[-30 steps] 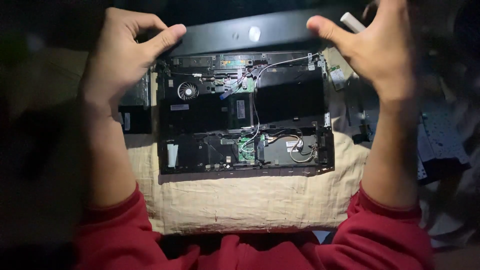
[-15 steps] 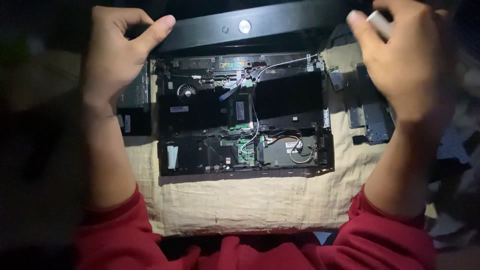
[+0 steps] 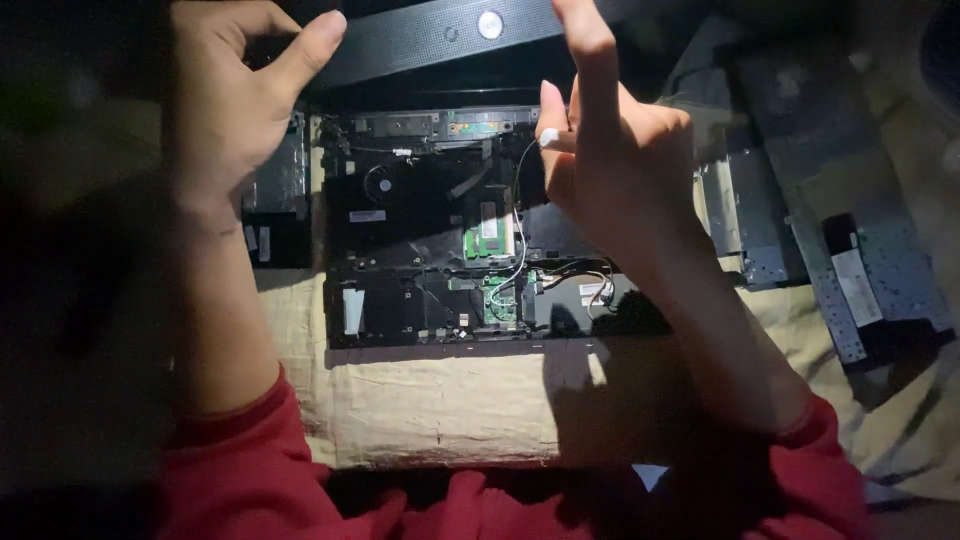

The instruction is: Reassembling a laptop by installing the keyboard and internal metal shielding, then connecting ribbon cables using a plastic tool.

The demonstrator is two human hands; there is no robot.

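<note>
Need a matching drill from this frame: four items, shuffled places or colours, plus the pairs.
Items:
1. left hand
2. right hand
3. memory module
4. cloth

Descriptions:
A. green, in the middle of the opened laptop
B. beige, under the laptop
C. thumb at the dark panel along the top edge
D. raised over the laptop's right half, a small white piece at the fingers

Pairs: 1-C, 2-D, 3-A, 4-B

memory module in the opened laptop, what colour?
Green, on the small rectangular memory module; head view.
</note>
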